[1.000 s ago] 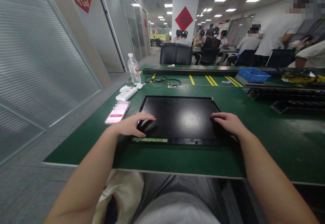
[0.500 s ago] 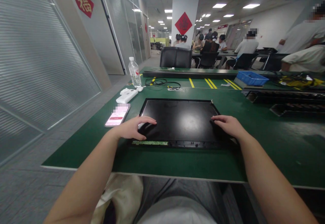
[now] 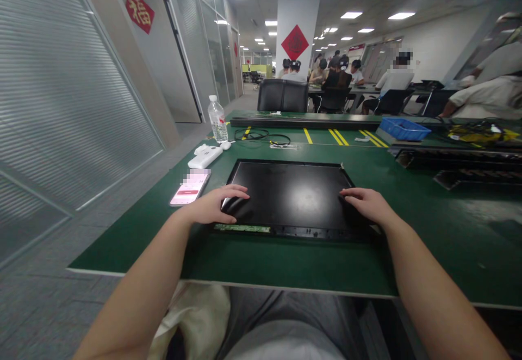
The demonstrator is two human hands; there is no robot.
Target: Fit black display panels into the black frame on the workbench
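Note:
A black flat display panel (image 3: pixel 285 194) lies screen up on the green table, in front of me. A strip of green circuit board (image 3: pixel 242 228) shows along its near edge at the left. My left hand (image 3: pixel 216 205) rests over the panel's left side, fingers stretched onto the screen and thumb apart near the lower corner. At the opposite side, my right hand (image 3: pixel 365 202) lies across the edge with its fingertips on the screen. Its fingers are extended and grip nothing visible; the underside of this hand is hidden.
Left of the panel are a lit phone (image 3: pixel 190 188), a white device (image 3: pixel 205 157) and a water bottle (image 3: pixel 217 120). Behind it lies a black cable (image 3: pixel 261 133). A blue bin (image 3: pixel 403 129) and long black bars (image 3: pixel 468 178) occupy the right. Several people sit further back.
Both hands stay at the panel's sides, with barely any finger movement. The view has tilted slightly, and a person at the far right has shifted posture.

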